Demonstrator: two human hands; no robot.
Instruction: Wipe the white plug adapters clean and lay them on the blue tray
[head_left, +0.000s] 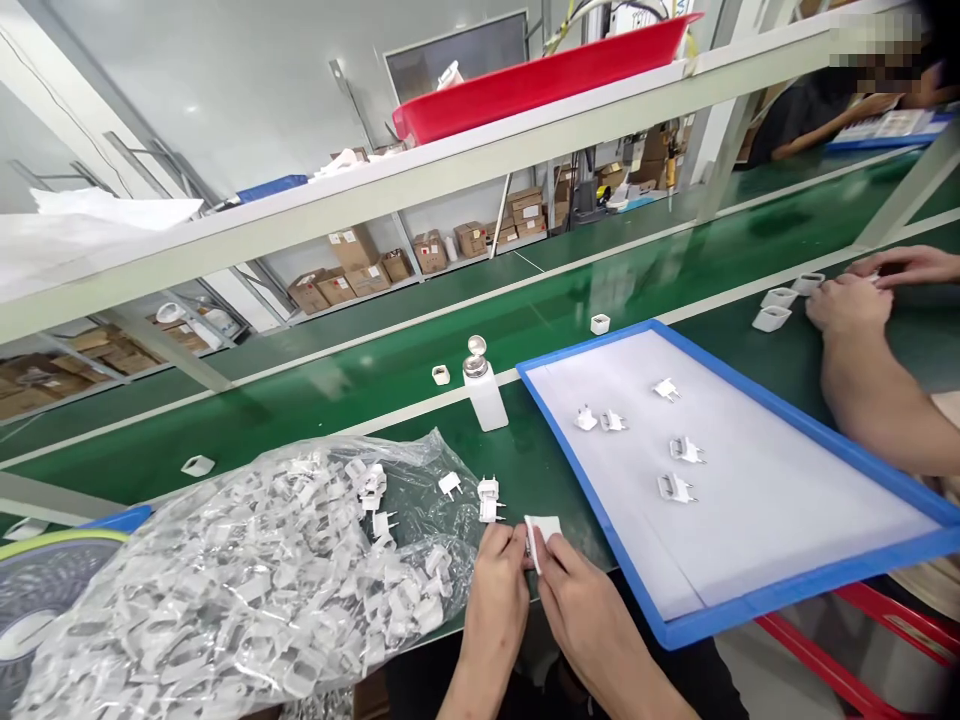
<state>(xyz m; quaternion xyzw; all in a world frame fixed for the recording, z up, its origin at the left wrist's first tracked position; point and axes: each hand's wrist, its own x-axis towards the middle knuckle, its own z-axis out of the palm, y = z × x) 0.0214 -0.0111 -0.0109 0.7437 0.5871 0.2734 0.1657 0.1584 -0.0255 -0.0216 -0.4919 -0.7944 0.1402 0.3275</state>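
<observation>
In the head view both my hands meet at the near edge of the green bench. My right hand (583,590) is closed on a folded white cloth (547,525). Against that cloth press the fingertips of my left hand (496,595); they pinch something small, mostly hidden, that could be a plug part. Just beyond my left hand, white two-pin plug housings (490,508) lie on the bench, with one more plug housing (450,484) on the plastic. A large clear bag (247,580) full of white plug parts spreads to the left.
A blue-rimmed tray (750,540) at right carries several white plugs (679,488). A white pump bottle (487,395) stands behind. Small white cases (600,324) sit on the green belt. A co-worker's hands (855,300) work at far right. A red tray (547,80) rests on the shelf above.
</observation>
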